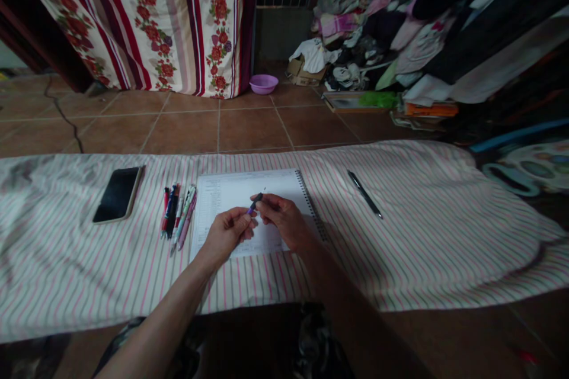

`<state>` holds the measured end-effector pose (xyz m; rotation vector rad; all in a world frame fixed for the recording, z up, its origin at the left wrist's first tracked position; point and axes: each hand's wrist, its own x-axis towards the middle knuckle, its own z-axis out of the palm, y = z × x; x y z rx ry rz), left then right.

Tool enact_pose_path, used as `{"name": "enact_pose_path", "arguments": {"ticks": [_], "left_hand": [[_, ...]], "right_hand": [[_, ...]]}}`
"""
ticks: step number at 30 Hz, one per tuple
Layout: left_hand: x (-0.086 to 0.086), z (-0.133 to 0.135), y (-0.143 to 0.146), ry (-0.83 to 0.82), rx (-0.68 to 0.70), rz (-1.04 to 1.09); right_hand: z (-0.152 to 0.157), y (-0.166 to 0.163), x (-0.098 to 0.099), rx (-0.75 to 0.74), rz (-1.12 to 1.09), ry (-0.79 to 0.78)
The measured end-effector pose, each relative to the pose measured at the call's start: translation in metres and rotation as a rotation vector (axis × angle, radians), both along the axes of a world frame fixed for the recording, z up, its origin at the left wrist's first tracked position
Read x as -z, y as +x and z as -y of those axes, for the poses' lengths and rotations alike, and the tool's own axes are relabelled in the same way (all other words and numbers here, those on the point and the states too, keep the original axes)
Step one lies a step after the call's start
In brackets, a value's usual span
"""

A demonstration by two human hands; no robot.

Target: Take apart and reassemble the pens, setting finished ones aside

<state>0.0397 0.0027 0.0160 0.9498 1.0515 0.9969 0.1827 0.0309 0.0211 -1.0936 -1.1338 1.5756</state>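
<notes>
Both my hands hover over a spiral notebook lying on a striped cloth. My left hand and my right hand are closed together on one purple-and-black pen, each pinching an end of it. Several pens lie in a row just left of the notebook. A single black pen rests on the cloth to the right, apart from my hands.
A dark phone lies on the cloth at the left. Beyond the cloth is brown tiled floor, a flowered curtain, a small purple bowl and a heap of clothes at the back right.
</notes>
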Motion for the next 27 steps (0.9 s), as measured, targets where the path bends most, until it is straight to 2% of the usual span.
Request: {"name": "enact_pose_path", "arguments": {"ticks": [6, 13, 27], "left_hand": [[0.0, -0.0009, -0.0022, -0.002, 0.007, -0.006], [-0.0035, 0.0001, -0.0053, -0.024, 0.077, 0.019], [-0.0017, 0.0018, -0.0033, 0.008, 0.004, -0.041]], "right_hand": [[-0.0008, -0.0014, 0.0011, -0.001, -0.003, 0.007], [-0.0006, 0.0004, 0.0018, -0.053, -0.034, 0.002], [0.0013, -0.0072, 0.0028, 0.0, 0.014, 0.025]]}}
